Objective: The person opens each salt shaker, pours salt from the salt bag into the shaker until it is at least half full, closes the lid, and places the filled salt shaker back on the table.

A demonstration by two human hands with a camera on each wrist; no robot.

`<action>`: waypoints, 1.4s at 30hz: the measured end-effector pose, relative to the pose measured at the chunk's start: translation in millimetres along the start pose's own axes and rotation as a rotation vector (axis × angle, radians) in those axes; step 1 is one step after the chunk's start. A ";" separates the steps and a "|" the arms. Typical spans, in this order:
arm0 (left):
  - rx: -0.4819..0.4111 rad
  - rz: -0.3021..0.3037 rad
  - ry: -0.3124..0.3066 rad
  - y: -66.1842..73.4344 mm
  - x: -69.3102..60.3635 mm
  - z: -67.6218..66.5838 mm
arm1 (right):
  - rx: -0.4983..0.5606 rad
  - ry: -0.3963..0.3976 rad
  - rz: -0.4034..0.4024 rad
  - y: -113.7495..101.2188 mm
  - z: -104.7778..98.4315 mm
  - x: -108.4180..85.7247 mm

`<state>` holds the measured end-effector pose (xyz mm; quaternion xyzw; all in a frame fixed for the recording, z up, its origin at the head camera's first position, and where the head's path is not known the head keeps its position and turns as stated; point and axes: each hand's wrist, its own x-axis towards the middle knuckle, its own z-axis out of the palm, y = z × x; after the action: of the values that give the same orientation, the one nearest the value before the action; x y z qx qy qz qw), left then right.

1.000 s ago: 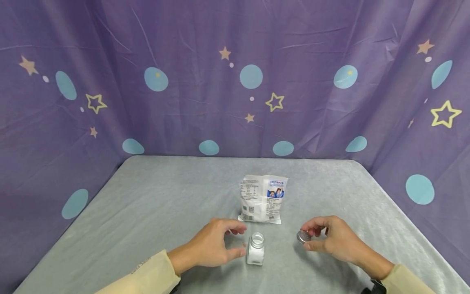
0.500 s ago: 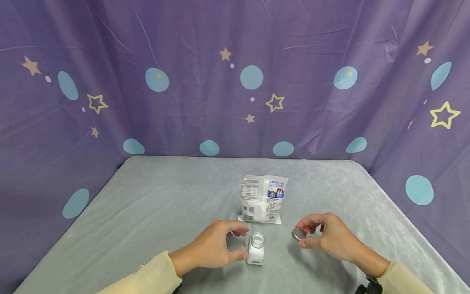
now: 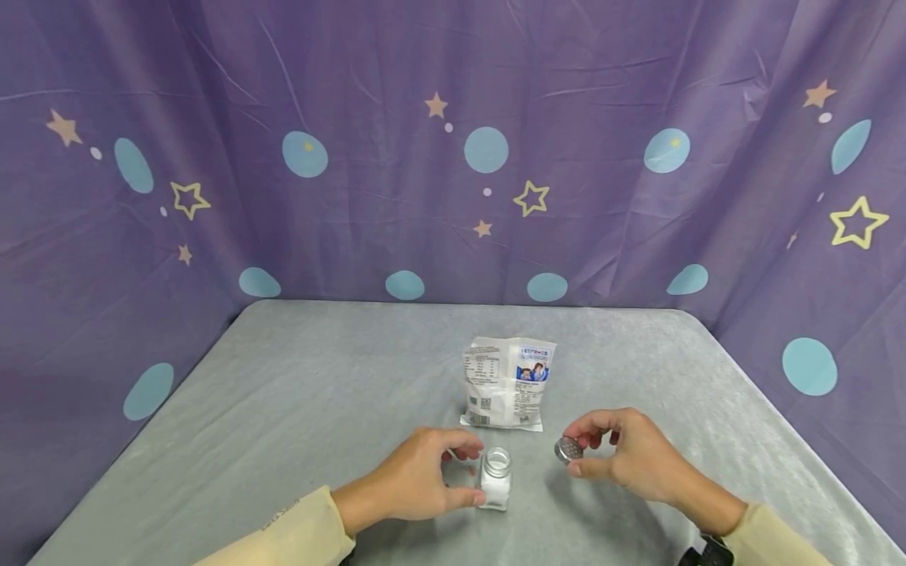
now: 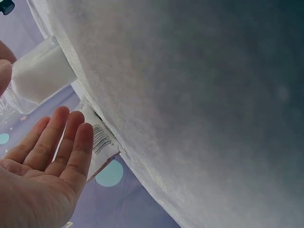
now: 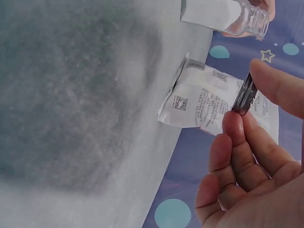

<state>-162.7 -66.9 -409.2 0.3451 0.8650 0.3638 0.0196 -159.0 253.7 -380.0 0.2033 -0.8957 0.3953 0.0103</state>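
A small clear glass shaker jar [image 3: 495, 487], partly filled with white powder, stands upright and uncapped on the table in the head view. My left hand [image 3: 421, 475] is at its left side, thumb near the glass. In the left wrist view its fingers [image 4: 42, 145] are fairly straight and apart from the jar [image 4: 45, 73]; thumb contact is hard to tell. To the right of the jar, my right hand [image 3: 633, 456] pinches a perforated metal shaker lid [image 3: 569, 450] above the table. The right wrist view shows the lid [image 5: 244, 95] edge-on between thumb and fingertips.
A white printed packet [image 3: 506, 385] stands just behind the jar. The table [image 3: 318, 377] has a grey cloth covering. A purple curtain [image 3: 389, 173] with stars and dots rises at the back and both sides.
My right hand has carried the lid leftward, closer to the jar. The left hand has shifted slightly right, to the jar's side. Jar and packet have stayed in place.
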 end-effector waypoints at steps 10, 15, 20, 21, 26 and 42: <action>-0.010 -0.016 0.002 1.9 0.4 0.6 | -0.020 0.009 -0.022 -7.7 2.1 1.2; -0.023 -0.026 0.003 2.7 0.5 1.0 | -0.014 0.007 -0.062 -13.7 3.5 2.9; -0.021 -0.018 0.011 3.0 0.8 1.2 | -0.001 0.000 -0.097 -19.2 4.9 5.3; -0.021 -0.022 0.011 3.2 0.8 1.5 | 0.002 -0.002 -0.099 -20.4 5.4 5.9; -0.016 -0.041 0.002 4.3 1.1 2.1 | 0.006 -0.017 -0.089 -26.6 8.2 8.8; -0.029 -0.044 -0.013 6.0 1.3 2.5 | 0.011 -0.020 -0.135 -42.5 16.9 15.0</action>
<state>-159.5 -61.6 -406.9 0.3278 0.8670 0.3734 0.0384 -154.5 210.5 -359.0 0.2671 -0.8779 0.3965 0.0269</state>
